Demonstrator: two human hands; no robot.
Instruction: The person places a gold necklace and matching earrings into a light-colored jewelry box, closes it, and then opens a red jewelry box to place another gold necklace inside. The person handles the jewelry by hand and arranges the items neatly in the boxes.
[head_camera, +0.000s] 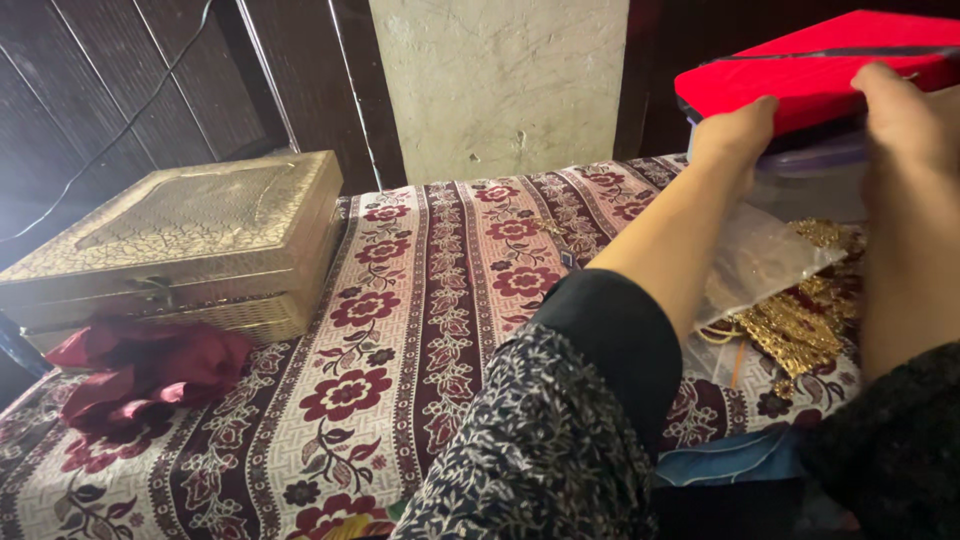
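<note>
Both hands are on the red flat box (810, 70). Left hand (735, 130) grips its near edge, right hand (900, 110) clamps its right end. Gold jewellery (800, 320) sits underneath on the bed (420, 330).

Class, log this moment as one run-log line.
left hand: on red box | right hand: on red box | gold box: shut

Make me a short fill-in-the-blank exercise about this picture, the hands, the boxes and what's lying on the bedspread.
1. Both hands, the left hand and the right hand, grip a flat box coloured ____.
2. The golden box has its lid ____.
3. The crumpled cloth in front of the golden box is dark ____.
4. The bedspread bears a pattern of ____.

Missing words: red; closed; red; flowers
</note>
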